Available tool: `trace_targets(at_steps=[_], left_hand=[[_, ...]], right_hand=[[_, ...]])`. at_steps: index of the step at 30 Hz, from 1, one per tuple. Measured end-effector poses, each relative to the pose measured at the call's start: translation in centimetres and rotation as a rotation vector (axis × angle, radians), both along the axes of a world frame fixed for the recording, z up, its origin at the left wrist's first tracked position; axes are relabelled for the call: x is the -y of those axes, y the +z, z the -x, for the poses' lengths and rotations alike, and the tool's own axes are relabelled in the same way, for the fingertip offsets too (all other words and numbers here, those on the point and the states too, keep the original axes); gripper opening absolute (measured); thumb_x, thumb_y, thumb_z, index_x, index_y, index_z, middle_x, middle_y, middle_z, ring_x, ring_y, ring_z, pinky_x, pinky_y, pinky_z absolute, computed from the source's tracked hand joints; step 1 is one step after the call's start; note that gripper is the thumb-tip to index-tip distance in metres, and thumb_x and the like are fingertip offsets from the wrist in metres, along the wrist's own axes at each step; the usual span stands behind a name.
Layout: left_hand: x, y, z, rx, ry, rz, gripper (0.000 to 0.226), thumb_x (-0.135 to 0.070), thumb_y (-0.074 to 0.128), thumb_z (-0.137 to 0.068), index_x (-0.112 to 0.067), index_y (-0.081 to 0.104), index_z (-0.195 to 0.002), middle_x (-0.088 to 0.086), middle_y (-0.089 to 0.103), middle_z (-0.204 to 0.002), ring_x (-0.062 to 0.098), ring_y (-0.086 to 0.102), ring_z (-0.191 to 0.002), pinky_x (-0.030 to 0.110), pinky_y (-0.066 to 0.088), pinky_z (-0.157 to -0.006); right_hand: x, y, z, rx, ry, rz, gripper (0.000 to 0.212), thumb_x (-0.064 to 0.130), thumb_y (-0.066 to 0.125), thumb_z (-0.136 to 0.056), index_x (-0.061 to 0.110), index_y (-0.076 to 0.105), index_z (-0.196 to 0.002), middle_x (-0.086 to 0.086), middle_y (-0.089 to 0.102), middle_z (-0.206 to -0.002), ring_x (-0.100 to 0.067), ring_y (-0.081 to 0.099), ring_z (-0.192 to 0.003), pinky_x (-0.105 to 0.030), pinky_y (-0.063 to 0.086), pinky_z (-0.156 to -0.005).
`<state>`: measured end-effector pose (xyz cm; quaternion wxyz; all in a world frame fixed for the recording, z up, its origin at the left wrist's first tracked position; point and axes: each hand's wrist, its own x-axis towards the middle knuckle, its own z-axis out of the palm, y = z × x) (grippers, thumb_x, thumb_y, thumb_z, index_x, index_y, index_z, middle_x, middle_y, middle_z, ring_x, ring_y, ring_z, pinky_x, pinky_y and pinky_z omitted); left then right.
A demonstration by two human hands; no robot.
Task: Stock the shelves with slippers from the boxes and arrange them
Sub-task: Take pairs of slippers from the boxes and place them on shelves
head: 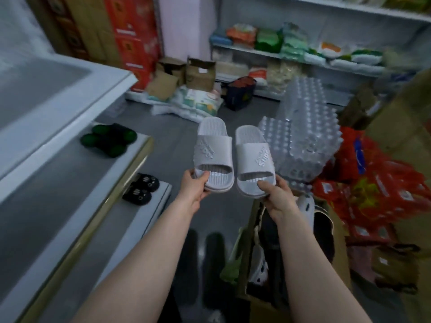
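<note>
I hold a pair of pale grey slide slippers out in front of me, above the floor. My left hand (194,188) grips the toe end of the left grey slipper (213,150). My right hand (276,197) grips the toe end of the right grey slipper (253,157), whose strap bears raised lettering. An open cardboard box (335,227) with more slippers inside stands below my right arm. On the left, the shelves (70,183) carry a dark green pair (109,138) on the middle level and a black pair (142,190) on the lower level.
Shrink-wrapped bottle packs (305,136) are stacked right of the slippers. Red packaged goods (377,183) pile up at the right. Cardboard boxes (186,73), sacks and a dark bag (240,94) lie on the grey floor by the back shelves (303,57).
</note>
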<state>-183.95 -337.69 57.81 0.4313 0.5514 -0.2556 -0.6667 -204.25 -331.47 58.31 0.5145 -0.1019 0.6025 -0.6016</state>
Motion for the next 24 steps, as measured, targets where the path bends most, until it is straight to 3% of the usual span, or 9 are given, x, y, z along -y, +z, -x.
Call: trace_targets(at_steps=[6,11,16,18,21,24], left_hand=[[-0.4,1.5,-7.3,0.004,0.171,0.066,0.035,-0.009,0.064,-0.090,-0.006,0.047,-0.121,0.013,0.064,-0.119,0.027,0.066,-0.100,0.040,0.057,-0.072],[0.1,3.3,-13.8,0.038,0.299,0.109,0.034,-0.006,0.064,-0.090,-0.004,0.047,-0.120,0.013,0.064,-0.112,0.028,0.066,-0.097,0.035,0.057,-0.063],[1.3,3.4,-19.4,0.064,0.379,0.115,0.034,-0.006,0.067,-0.088,-0.008,0.046,-0.115,0.014,0.062,-0.113,0.025,0.065,-0.090,0.044,0.057,-0.075],[1.8,3.3,-20.9,0.056,0.384,0.116,0.035,-0.005,0.066,-0.088,-0.008,0.045,-0.116,0.014,0.062,-0.109,0.024,0.066,-0.086,0.041,0.058,-0.072],[2.7,2.9,-22.4,0.044,0.368,0.123,0.037,-0.005,0.067,-0.087,-0.004,0.046,-0.118,0.017,0.063,-0.111,0.029,0.067,-0.092,0.039,0.058,-0.070],[3.1,2.1,-23.5,0.063,0.308,0.109,0.038,-0.004,0.067,-0.087,-0.005,0.049,-0.121,0.018,0.066,-0.112,0.030,0.068,-0.093,0.049,0.058,-0.078]], right_hand=[[4.1,1.3,-6.5,-0.009,0.217,-0.004,0.050,-0.005,0.069,-0.083,0.014,0.058,-0.128,-0.014,0.070,-0.114,-0.026,0.068,-0.090,-0.033,0.055,-0.072],[7.4,2.3,-13.4,0.007,0.336,0.021,0.048,-0.004,0.068,-0.085,0.013,0.058,-0.129,-0.016,0.069,-0.112,-0.022,0.067,-0.083,-0.023,0.054,-0.055],[9.8,3.1,-19.1,0.025,0.394,0.044,0.047,-0.005,0.066,-0.084,0.013,0.059,-0.127,-0.019,0.068,-0.117,-0.026,0.066,-0.088,-0.024,0.054,-0.056],[10.4,3.4,-20.6,0.004,0.400,0.039,0.047,-0.004,0.066,-0.084,0.014,0.060,-0.126,-0.020,0.068,-0.118,-0.026,0.065,-0.087,-0.023,0.052,-0.053],[11.2,3.5,-22.0,-0.009,0.388,0.029,0.045,-0.003,0.066,-0.085,0.016,0.060,-0.125,-0.020,0.068,-0.117,-0.026,0.065,-0.084,-0.022,0.050,-0.047],[11.5,3.0,-23.1,-0.012,0.360,0.012,0.046,-0.003,0.063,-0.086,0.017,0.059,-0.126,-0.018,0.068,-0.117,-0.029,0.065,-0.092,-0.024,0.051,-0.049]])
